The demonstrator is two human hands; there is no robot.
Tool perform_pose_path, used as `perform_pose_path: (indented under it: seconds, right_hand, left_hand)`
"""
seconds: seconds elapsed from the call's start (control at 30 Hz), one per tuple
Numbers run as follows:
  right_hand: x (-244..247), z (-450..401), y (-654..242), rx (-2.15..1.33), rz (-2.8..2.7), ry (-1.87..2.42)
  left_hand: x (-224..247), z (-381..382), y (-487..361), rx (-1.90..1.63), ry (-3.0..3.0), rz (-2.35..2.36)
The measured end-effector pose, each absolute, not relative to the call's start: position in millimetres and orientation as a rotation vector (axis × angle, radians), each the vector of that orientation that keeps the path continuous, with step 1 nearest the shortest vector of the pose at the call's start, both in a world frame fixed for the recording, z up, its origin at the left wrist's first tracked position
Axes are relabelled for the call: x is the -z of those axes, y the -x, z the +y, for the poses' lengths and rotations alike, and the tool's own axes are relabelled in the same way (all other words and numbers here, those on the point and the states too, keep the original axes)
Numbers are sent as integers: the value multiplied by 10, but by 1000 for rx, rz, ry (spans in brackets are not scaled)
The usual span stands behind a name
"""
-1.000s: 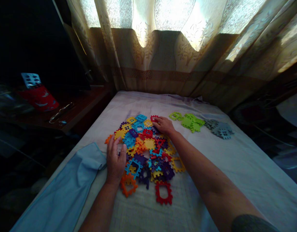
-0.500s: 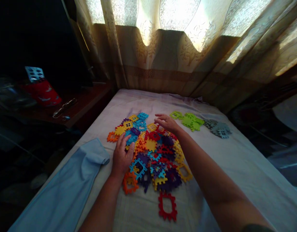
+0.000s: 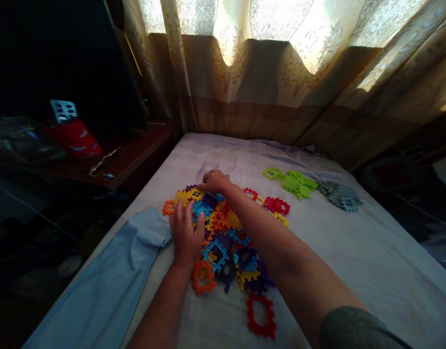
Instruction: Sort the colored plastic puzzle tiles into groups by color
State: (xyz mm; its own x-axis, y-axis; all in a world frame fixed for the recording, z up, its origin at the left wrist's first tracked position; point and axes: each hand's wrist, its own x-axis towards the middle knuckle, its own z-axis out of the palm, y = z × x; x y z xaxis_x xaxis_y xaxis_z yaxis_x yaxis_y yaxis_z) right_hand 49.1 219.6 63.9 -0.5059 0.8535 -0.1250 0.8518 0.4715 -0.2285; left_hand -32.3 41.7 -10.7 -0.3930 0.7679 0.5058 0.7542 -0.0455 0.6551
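So over on the far left a clear jar (image 3: 24, 140) is sitting on a dark wooden stand (image 3: 145, 145), and next to it a red cup (image 3: 80, 140) is holding a pale card (image 3: 63, 110) with dark spots. Some shiny item (image 3: 105, 161) is lying in front, too dim to make out. Then a light blue cloth (image 3: 110, 271) is stretching along the left side of the white sheet (image 3: 353, 261). The pile of toothed plastic pieces (image 3: 234, 220) is covering the middle of the sheet, with an orange piece (image 3: 168, 207) poking out at its left edge. The left hand (image 3: 187, 232) is lying palm down on that side, open, fingers spread and thumb out. An orange frame (image 3: 210, 281) is sitting just nearer the camera, with a light blue frame (image 3: 222, 263) right beside it. The right hand (image 3: 215, 181) is reaching across to the far edge, fingers curling down by a yellow window piece (image 3: 196, 194); can't tell if it's gripping anything. A red frame (image 3: 261, 330) is lying at the near end, and red pieces (image 3: 277, 205) are showing past the forearm. Further right, green pieces (image 3: 295, 183) are bunching up, with grey pieces (image 3: 342, 196) sitting right beside them.
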Motion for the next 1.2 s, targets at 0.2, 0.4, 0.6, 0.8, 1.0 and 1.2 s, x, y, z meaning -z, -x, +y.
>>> perform_pose_path:
  seconds: [0.2,0.4,0.6,0.8,1.0,1.2]
  right_hand:
    - [-798,1890,-927,-365,-2854,1408]
    - [-780,1308,-1624,-384,-2791,1191]
    - [-617,352,-2322,-309,-2446,1166]
    - [-293,-296,-2436,-300,-2749,1044]
    - [-263,85,-2054,-174,-2711,1016]
    - [-288,290,-1846,-210,-2553,1090]
  left_hand:
    - [28,413,317,-1310,-1833,1974]
    - [-55,411,327,-1287,-1872,1733]
    - [-61,420,324,-1295,-1857,1655]
    - [-53,425,331,-1307,-1865,1638]
    - [-59,367,314,-1271,-1891,1599]
    - [-54,379,324,-1269,-1901,1585]
